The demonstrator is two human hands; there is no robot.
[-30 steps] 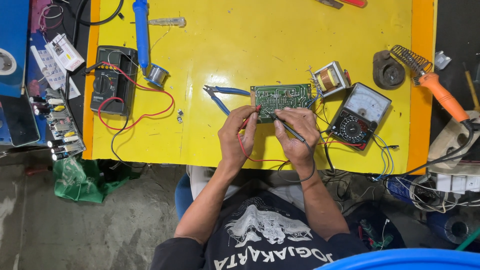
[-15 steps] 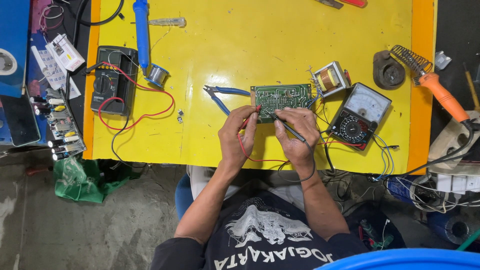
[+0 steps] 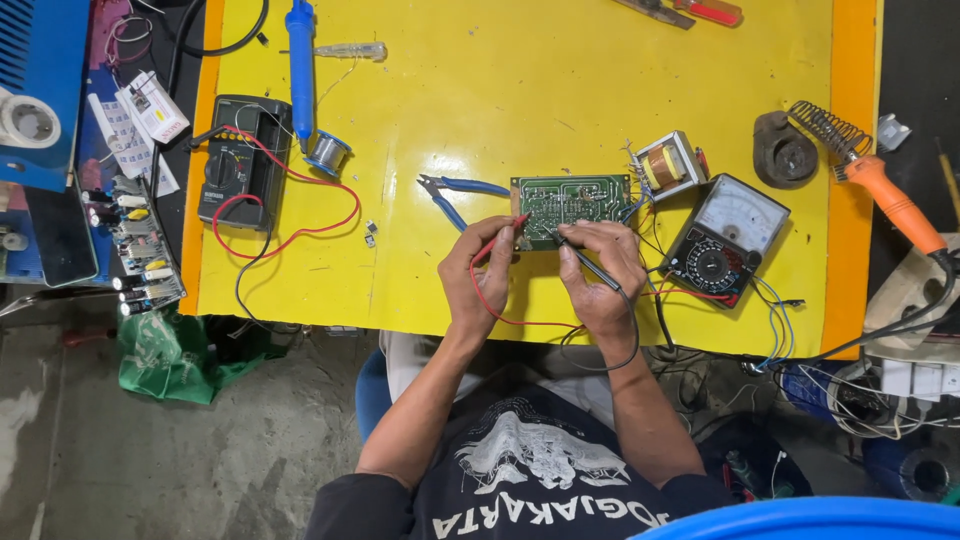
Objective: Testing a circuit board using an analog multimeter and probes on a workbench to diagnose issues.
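A green circuit board [image 3: 572, 203] lies on the yellow table [image 3: 560, 90]. My left hand [image 3: 478, 272] pinches a red test probe [image 3: 505, 235] whose tip touches the board's near left edge. My right hand [image 3: 600, 268] grips a black test probe [image 3: 585, 255], its tip resting on the board's near middle. Red and black leads run from the probes toward an analog multimeter [image 3: 722, 240] just right of my right hand. A small transformer [image 3: 664, 166] is wired to the board's right end.
Blue-handled pliers [image 3: 455, 192] lie left of the board. A black digital multimeter [image 3: 238, 160] with red leads, a solder reel [image 3: 326, 152] and a blue desoldering pump [image 3: 300, 55] sit at the left. An orange soldering iron [image 3: 885, 195] rests on its stand at the right edge.
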